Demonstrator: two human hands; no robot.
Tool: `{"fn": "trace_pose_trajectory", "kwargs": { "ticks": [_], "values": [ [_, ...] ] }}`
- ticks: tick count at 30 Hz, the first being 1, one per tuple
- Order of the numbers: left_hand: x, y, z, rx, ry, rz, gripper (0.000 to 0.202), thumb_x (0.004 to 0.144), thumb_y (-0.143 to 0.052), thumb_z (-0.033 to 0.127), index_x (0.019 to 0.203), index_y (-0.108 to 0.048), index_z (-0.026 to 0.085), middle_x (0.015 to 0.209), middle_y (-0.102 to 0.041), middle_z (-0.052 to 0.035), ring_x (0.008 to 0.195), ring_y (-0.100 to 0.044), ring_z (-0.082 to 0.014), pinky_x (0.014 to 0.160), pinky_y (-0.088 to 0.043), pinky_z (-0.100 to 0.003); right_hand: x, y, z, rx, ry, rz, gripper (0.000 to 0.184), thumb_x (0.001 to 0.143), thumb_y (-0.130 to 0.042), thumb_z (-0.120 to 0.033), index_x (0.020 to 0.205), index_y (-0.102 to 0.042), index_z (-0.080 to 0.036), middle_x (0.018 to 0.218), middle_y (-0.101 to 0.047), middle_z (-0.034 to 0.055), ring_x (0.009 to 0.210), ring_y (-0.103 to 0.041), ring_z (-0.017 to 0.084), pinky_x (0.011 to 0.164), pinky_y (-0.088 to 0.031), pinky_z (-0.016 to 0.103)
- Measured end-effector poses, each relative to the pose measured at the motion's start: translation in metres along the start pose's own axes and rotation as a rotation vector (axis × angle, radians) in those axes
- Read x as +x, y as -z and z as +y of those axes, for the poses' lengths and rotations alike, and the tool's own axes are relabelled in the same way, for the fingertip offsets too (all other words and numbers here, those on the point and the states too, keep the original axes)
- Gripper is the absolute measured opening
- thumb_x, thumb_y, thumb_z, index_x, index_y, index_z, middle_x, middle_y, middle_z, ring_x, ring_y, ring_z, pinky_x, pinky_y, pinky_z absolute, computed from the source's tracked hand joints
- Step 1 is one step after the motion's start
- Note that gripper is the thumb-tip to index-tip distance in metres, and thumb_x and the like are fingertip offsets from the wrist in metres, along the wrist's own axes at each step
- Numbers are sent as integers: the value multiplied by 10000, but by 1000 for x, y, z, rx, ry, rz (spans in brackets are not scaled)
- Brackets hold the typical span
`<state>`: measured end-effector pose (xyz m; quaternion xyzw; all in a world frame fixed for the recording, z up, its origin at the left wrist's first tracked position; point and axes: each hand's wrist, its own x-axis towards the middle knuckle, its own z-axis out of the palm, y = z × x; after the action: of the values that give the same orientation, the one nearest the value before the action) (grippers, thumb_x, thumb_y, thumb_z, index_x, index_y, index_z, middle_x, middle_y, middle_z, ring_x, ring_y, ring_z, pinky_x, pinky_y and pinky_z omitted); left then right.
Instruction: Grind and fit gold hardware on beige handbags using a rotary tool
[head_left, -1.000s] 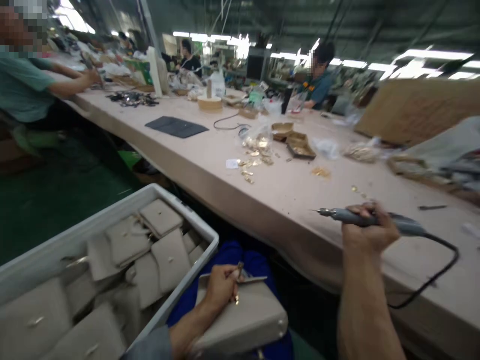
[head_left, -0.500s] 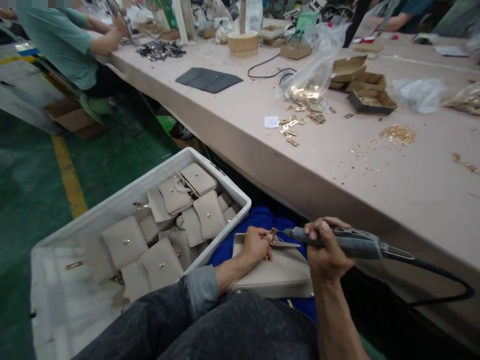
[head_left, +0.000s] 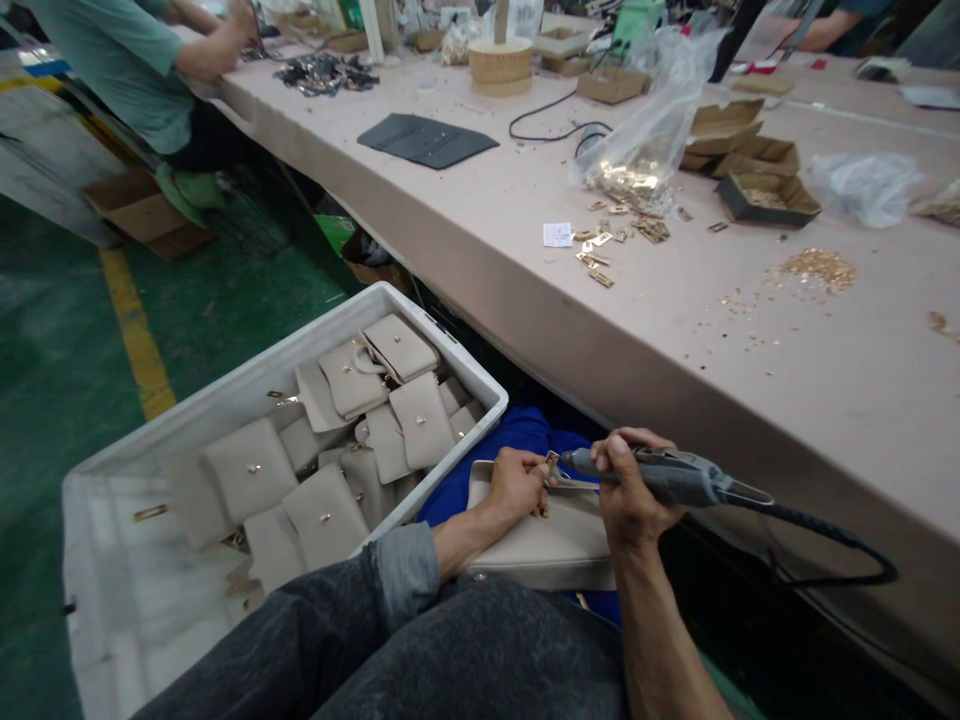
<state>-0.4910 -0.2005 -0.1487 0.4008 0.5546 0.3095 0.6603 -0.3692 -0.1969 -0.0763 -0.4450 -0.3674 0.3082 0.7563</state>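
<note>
A beige handbag (head_left: 551,545) lies across my lap on blue cloth (head_left: 517,432). My left hand (head_left: 516,487) rests on it, fingers pinched round a small gold metal plate (head_left: 553,459) at the edge of the bag's flap. In my right hand (head_left: 634,490) is a grey electric screwdriver (head_left: 679,478), held level with its tip pointing left. That tip is close to the gold plate; whether it touches is too small to tell. A black cord runs from the tool's rear to the right.
A white crate (head_left: 281,410) at my left holds several beige bags. On the table (head_left: 525,240) are gold plates (head_left: 598,260), a plastic bag of gold parts (head_left: 637,160), small cardboard boxes (head_left: 769,200) and a black sheet (head_left: 427,140). A person (head_left: 127,70) sits at the far left.
The screwdriver and my right hand have moved left, bringing the tip nearer the gold plate. My left hand keeps its pinch. The view has shifted slightly.
</note>
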Motion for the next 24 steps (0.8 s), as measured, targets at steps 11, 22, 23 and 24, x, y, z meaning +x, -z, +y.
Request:
{"fn": "trace_pose_trajectory", "kwargs": {
  "ticks": [11,22,23,24],
  "values": [
    [-2,5,-5,40,-105,1,239,865,-610,245,743,-752,96,463,-553,4,381,-471,-91,414,-365,-180,-1,3,7,-127,1,-179,163,880,-773,-263,832,-640,-181,658,-594,-21,563,-600,152,606,-526,322],
    [-5,4,-4,96,-96,17,392,844,-642,456,696,-736,105,477,-551,-21,414,-477,-112,432,-376,-203,-2,7,8,-108,-30,-258,187,893,-762,-261,780,-629,-195,648,-572,-27,564,-557,139,599,-471,302],
    [-4,4,-5,109,-106,3,409,836,-634,476,681,-728,109,470,-543,-22,410,-474,-116,431,-367,-208,-3,7,6,-136,-31,-286,200,896,-757,-272,764,-629,-195,654,-574,-22,571,-554,138,597,-464,297],
    [-3,5,-6,132,-125,-15,419,830,-620,487,664,-720,115,463,-540,-24,411,-474,-123,433,-360,-213,-3,6,3,-161,-30,-313,214,898,-752,-286,750,-626,-196,658,-576,-18,574,-551,137,592,-457,293]
  ]
}}
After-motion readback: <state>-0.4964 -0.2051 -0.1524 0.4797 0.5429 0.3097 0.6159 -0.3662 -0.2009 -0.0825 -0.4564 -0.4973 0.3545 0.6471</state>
